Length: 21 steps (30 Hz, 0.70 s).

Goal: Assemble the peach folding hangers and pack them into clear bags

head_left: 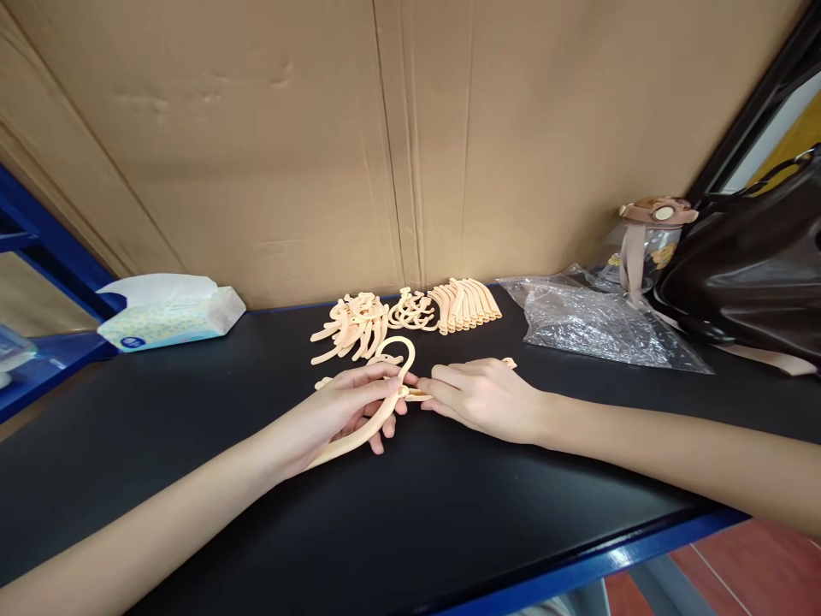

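Note:
My left hand (346,402) is closed around a cream plastic hanger arm (352,441), which slants down to the left, its thumb near the upper end. A curved hanger hook (411,349) rises from the joint there. My right hand (484,395), fingers bent together, grips a second hanger arm (416,395) that meets the same joint. Most of this second arm is hidden under the fingers. Behind the hands lie a loose pile of hanger arms (359,325), a small heap of hooks (414,312) and a neat row of more arms (468,304).
On the black table (398,530) a tissue pack (173,321) stands at the left. Clear plastic bags (596,325) lie at the right, before a water bottle (654,244) and a dark bag (750,265). Cardboard (288,154) closes off the back.

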Available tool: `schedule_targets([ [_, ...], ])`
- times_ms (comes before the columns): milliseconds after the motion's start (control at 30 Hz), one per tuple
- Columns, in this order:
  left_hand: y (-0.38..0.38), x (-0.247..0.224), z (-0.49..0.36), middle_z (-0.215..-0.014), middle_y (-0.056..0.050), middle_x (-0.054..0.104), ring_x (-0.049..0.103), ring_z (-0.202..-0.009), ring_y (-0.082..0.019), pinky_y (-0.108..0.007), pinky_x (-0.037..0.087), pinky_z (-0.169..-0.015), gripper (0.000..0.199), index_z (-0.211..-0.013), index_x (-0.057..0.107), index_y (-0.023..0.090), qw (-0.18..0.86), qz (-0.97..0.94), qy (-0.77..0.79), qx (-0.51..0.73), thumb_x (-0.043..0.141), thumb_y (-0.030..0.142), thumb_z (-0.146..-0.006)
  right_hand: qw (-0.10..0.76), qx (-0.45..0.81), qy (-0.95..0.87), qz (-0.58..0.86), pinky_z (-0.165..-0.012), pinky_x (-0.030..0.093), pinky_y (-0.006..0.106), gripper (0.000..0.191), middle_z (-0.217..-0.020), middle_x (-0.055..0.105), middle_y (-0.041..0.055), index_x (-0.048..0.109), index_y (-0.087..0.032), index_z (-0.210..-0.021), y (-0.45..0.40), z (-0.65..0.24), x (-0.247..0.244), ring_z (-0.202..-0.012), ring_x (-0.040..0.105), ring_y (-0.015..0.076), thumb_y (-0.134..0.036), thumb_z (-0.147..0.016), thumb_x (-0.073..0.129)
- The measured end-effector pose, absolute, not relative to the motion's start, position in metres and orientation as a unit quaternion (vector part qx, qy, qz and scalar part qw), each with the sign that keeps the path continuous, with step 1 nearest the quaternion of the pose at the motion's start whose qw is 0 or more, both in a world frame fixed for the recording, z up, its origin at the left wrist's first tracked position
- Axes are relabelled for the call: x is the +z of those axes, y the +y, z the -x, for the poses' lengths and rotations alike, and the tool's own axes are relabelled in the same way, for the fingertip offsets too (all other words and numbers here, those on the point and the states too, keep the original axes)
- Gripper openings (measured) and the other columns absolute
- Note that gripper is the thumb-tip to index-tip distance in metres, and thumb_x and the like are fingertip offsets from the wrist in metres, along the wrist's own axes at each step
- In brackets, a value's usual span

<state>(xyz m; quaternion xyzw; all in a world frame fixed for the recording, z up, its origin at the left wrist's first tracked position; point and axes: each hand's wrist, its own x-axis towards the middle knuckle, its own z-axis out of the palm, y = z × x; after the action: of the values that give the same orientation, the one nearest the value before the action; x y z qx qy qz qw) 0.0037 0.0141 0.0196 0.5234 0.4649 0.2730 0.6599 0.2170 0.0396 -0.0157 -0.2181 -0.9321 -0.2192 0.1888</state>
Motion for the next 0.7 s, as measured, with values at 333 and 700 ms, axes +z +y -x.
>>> schedule_targets([
  [333, 0.0146, 0.0198, -0.0022, -0.079, 0.000, 0.059, 0.057, -0.062, -0.010, -0.020, 0.051, -0.052, 0.027, -0.107, 0.062, 0.021, 0.668, -0.520, 0.462, 0.264, 0.062, 0.037, -0.086, 0.176, -0.167, -0.941, 0.236, -0.055, 0.039, 0.025, 0.034, -0.076, 0.060, 0.0031, 0.063, -0.012, -0.092, 0.0397, -0.2174, -0.0152, -0.065, 0.061, 0.0131, -0.033, -0.099, 0.037],
  [700, 0.0140, 0.0177, 0.0007, -0.083, -0.001, 0.060, 0.058, -0.065, -0.010, -0.020, 0.052, -0.053, 0.025, -0.104, 0.062, 0.020, 0.664, -0.536, 0.451, 0.262, 0.061, 0.038, -0.087, 0.182, -0.162, -0.936, 0.254, -0.050, 0.031, 0.025, 0.038, -0.075, 0.061, 0.0023, 0.064, -0.013, -0.087, 0.0376, -0.2166, -0.0147, -0.063, 0.061, 0.0117, -0.034, -0.100, 0.036],
])
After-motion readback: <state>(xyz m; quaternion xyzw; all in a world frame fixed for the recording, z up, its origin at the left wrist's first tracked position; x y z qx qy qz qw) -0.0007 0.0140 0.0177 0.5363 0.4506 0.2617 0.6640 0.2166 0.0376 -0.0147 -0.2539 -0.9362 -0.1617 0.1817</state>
